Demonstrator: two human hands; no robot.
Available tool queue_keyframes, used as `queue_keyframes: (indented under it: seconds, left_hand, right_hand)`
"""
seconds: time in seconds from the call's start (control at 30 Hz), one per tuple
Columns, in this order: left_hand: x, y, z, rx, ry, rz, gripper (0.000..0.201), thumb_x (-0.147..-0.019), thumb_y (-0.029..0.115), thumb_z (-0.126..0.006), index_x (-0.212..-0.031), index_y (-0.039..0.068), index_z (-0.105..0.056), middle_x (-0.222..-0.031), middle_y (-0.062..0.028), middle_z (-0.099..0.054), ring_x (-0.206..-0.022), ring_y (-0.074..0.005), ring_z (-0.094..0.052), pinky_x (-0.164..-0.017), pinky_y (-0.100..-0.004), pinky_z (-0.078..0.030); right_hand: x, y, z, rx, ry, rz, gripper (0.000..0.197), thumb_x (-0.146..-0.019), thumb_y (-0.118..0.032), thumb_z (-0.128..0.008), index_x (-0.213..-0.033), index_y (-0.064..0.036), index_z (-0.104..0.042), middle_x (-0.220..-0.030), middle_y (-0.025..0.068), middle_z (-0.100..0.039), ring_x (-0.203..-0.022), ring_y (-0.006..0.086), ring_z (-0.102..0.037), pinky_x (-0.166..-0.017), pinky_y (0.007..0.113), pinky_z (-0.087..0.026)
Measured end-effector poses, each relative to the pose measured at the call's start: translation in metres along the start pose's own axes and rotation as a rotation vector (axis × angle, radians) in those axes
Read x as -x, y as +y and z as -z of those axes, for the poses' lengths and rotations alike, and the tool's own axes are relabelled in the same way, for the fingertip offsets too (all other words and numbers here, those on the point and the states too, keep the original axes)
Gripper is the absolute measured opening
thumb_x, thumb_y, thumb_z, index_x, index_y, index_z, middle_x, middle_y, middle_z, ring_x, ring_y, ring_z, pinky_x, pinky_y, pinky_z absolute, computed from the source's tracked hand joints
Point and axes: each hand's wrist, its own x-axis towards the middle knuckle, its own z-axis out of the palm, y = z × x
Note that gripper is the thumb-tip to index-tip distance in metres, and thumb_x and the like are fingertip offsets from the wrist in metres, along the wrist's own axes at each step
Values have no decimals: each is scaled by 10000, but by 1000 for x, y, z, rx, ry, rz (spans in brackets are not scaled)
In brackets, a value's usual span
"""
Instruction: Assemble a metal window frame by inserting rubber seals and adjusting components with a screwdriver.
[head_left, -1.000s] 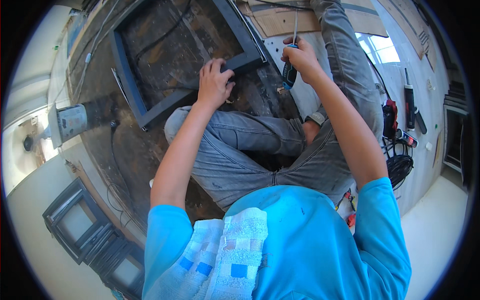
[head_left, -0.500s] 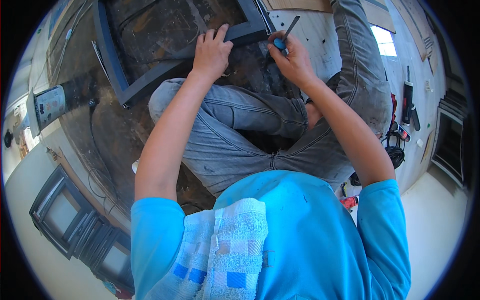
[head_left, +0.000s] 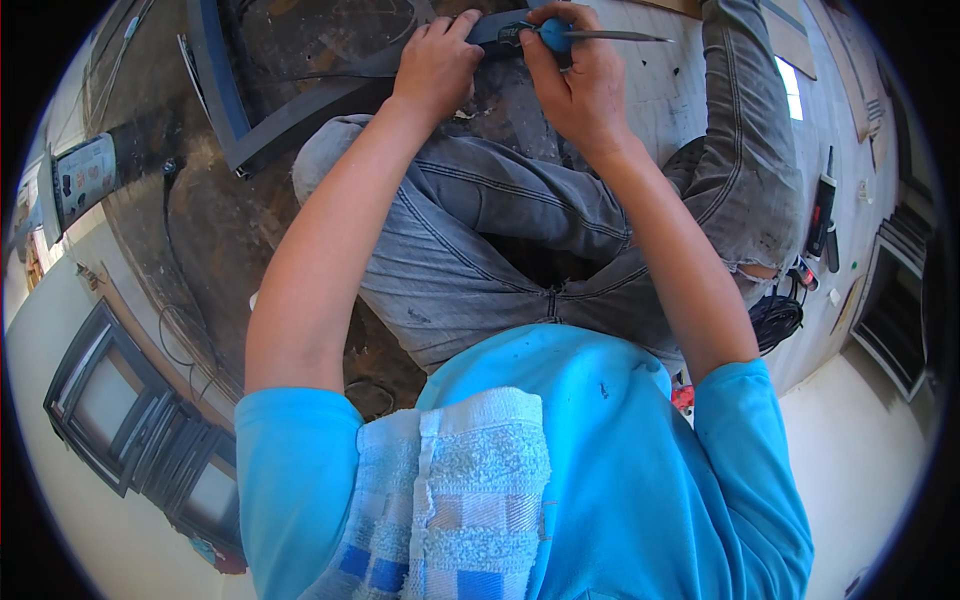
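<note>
A dark grey rectangular frame (head_left: 290, 127) lies at the top of the view, in front of my crossed legs. My left hand (head_left: 438, 68) grips its near bar, fingers bent over the top. From beside that hand a thin dark strip (head_left: 345, 74) runs left across the frame's opening. My right hand (head_left: 580, 85) holds a screwdriver (head_left: 556, 36) by its blue handle, the metal shaft pointing right, away from the frame. The handle's butt end is against or just above the bar near its right corner; which, I cannot tell.
Brown, stained sheeting (head_left: 260, 240) covers the floor under the frame. More dark frames (head_left: 125, 410) are stacked at the left, and others (head_left: 900, 305) lean at the far right. A black tube (head_left: 822, 213) and a coiled black cable (head_left: 775, 320) lie right of my leg.
My right hand has moved left to the frame's bar. The screwdriver has swung from pointing up to pointing right. My left hand has shifted slightly right along the bar.
</note>
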Motion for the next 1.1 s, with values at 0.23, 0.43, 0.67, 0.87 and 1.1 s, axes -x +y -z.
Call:
queue_keyframes:
  seconds: [0.23, 0.43, 0.67, 0.87, 1.1]
  left_hand:
    - [2, 4, 7, -2, -35, 7, 147, -818, 139, -742, -952, 117, -799, -1450, -41, -562, -1210, -273, -599, -996, -445, -509]
    - [1, 6, 23, 17, -203, 53, 153, -803, 90, -679, -897, 46, -791, -1587, -197, -420, -1360, -421, -483, -1161, -548, -367]
    - [-4, 9, 15, 66, -138, 33, 173, -786, 88, -686, -911, 13, -779, -1516, -207, -493, -1325, -411, -509, -1113, -531, -405]
    - [-2, -6, 13, 48, -133, 38, 171, -850, 102, -645, -918, 12, -772, -1501, -227, -502, -1300, -397, -522, -1106, -522, -410]
    - [-6, 2, 15, 32, -233, 40, 173, -872, 67, -609, -935, 14, -761, -1522, -232, -476, -1297, -409, -516, -1123, -506, -408]
  right_hand:
    - [31, 11, -21, -244, -73, -305, 247, -942, -177, -707, -1135, -56, -612, -936, 173, -683, -843, 411, -673, -726, 437, -535]
    - [19, 1, 2, -289, -2, -275, 194, -994, -134, -689, -1158, -52, -626, -787, 3, -626, -704, 68, -578, -617, 247, -465]
    - [32, 10, -23, -167, -194, -235, 229, -931, -147, -716, -1131, -70, -635, -976, 169, -693, -841, 387, -688, -710, 424, -545]
    - [24, 2, -25, -250, -154, -97, 214, -932, -151, -707, -1122, -71, -650, -1058, 164, -697, -909, 406, -687, -759, 434, -562]
    - [31, 8, -16, -314, -203, -121, 272, -935, -109, -707, -1191, -59, -628, -1095, 151, -684, -971, 372, -693, -819, 399, -559]
